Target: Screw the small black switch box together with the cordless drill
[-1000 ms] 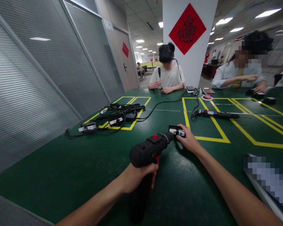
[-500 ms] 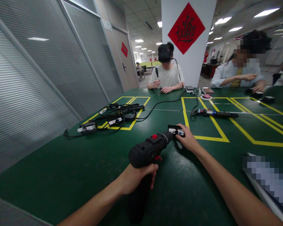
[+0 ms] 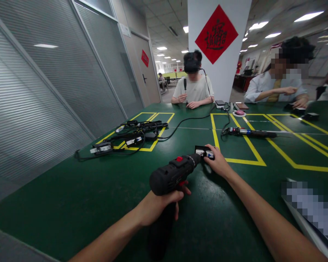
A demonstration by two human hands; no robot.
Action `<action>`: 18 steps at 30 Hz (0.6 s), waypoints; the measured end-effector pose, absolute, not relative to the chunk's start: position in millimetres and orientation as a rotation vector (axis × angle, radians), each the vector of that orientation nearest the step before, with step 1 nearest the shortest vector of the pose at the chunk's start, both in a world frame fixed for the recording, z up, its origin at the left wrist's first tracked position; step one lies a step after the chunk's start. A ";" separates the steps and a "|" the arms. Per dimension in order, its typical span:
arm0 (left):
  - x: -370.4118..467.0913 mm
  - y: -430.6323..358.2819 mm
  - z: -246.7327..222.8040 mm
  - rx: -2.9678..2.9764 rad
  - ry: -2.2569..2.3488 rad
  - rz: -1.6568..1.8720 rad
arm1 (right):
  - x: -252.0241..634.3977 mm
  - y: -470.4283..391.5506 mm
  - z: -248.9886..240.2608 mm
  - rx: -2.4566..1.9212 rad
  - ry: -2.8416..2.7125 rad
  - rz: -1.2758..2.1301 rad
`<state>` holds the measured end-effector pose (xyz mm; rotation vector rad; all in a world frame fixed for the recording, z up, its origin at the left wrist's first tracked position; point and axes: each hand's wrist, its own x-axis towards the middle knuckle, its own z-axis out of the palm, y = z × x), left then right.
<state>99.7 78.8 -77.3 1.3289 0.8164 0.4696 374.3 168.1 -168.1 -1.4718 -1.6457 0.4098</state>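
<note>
Fingers of your left hand point(image 3: 161, 205) grasp the drill point(image 3: 171, 175) by its handle point(image 3: 160, 233); your right hand point(image 3: 218, 162) is holding the small black-and-white part point(image 3: 199, 149), which is at two o'clock from the drill.

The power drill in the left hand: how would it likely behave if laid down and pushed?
The power drill would probably stay stiff, judging by its hard-looking casing. Its rounded rear may let it rock. The bulky body above a long grip suggests uneven weight, so it might pivot.
</note>
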 end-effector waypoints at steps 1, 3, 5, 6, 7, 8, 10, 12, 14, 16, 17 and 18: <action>99.6 78.9 -77.8 1.333 0.814 0.471 | 374.3 168.2 -168.2 -1.472 -1.645 0.410; 99.4 79.2 -78.6 1.342 0.812 0.472 | 374.3 168.1 -168.3 -1.472 -1.642 0.413; 99.1 79.5 -79.0 1.338 0.821 0.470 | 374.4 168.0 -168.7 -1.476 -1.639 0.418; 99.1 79.6 -79.0 1.334 0.825 0.467 | 374.5 168.0 -169.0 -1.478 -1.638 0.419; 99.1 79.8 -78.8 1.331 0.830 0.464 | 374.6 168.1 -169.3 -1.480 -1.639 0.417; 99.1 79.9 -78.6 1.331 0.838 0.461 | 374.7 168.2 -169.7 -1.481 -1.640 0.414; 99.4 80.2 -77.8 1.337 0.851 0.449 | 375.0 168.6 -170.4 -1.484 -1.644 0.411; 99.6 80.4 -77.1 1.344 0.864 0.437 | 375.0 168.8 -170.8 -1.485 -1.644 0.411; 99.6 80.4 -76.8 1.349 0.870 0.434 | 374.7 168.8 -170.5 -1.481 -1.645 0.407; 99.3 80.5 -77.1 1.353 0.873 0.433 | 374.2 168.5 -169.7 -1.474 -1.650 0.406; 99.0 80.5 -77.4 1.356 0.871 0.432 | 374.0 168.3 -169.3 -1.473 -1.652 0.408; 98.7 80.5 -77.9 1.360 0.868 0.431 | 373.8 168.1 -169.0 -1.472 -1.653 0.409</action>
